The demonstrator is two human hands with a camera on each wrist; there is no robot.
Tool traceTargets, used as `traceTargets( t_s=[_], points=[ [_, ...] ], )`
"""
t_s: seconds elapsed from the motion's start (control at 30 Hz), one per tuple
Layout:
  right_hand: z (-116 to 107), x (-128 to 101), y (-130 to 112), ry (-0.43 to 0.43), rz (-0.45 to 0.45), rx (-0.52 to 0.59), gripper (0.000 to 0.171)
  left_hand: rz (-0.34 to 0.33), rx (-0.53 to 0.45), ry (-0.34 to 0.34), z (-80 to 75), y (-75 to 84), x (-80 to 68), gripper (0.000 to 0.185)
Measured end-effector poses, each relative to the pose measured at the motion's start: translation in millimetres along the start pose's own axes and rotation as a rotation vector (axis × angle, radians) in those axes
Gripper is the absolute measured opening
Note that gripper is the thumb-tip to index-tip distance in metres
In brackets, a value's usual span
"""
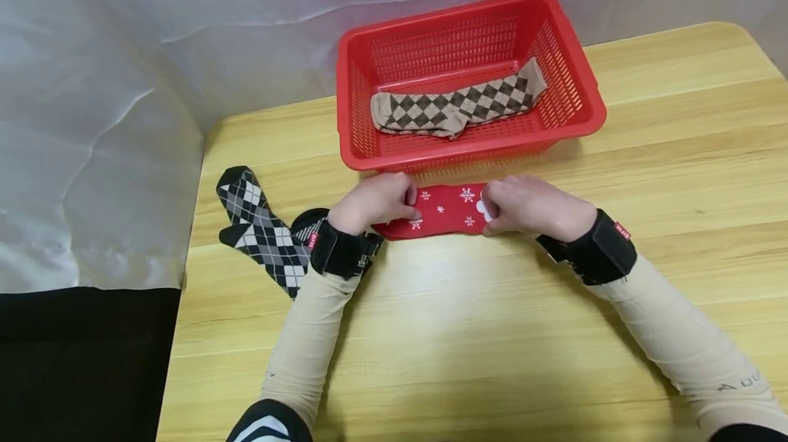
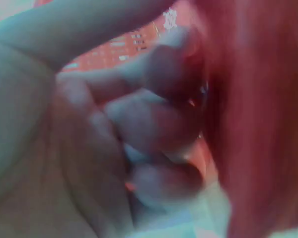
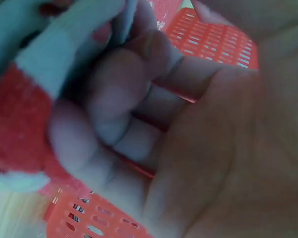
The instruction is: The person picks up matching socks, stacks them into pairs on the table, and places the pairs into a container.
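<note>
Red snowflake sock [image 1: 446,213]: soft, light, limp; left hand [image 1: 375,201] and right hand [image 1: 532,206] fingers curled, pinching its two ends on counter [image 1: 492,332]

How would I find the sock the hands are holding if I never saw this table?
Look at the wooden table and find the red basket. Just in front of it, the left hand and right hand grip a red sock. It alone has white snowflakes; the other socks are diamond-checked.

hands – left [image 1: 375,201], right [image 1: 529,206] – grip red sock [image 1: 446,211] ends | red basket [image 1: 554,52] just behind
</note>
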State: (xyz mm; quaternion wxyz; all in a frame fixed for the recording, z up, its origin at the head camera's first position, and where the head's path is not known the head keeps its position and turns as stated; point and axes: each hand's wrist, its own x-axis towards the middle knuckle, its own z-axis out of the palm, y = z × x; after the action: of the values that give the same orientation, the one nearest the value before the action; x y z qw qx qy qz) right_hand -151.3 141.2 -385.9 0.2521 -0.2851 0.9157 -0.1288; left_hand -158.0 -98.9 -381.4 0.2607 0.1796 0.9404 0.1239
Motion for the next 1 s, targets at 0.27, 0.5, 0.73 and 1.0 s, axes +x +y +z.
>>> traceTargets(
  t_s=[0.27,0.5,0.73,1.0],
  points=[
    [8,11,-5,0.212,-0.172,-0.018,0.035,0.232,-0.019,0.108,12.3,17.1,8.3,0.033],
    [15,15,-4,0.223,-0.215,-0.042,0.049,0.211,0.03,0.091,21.2,19.2,15.6,0.046],
    [13,14,0,0.208,-0.17,-0.007,0.045,0.178,0.013,0.074,18.5,15.2,14.4,0.05],
    [4,14,11,0.129,-0.061,0.043,0.036,-0.034,-0.011,-0.053,7.8,2.3,6.1,0.036]
  ],
)
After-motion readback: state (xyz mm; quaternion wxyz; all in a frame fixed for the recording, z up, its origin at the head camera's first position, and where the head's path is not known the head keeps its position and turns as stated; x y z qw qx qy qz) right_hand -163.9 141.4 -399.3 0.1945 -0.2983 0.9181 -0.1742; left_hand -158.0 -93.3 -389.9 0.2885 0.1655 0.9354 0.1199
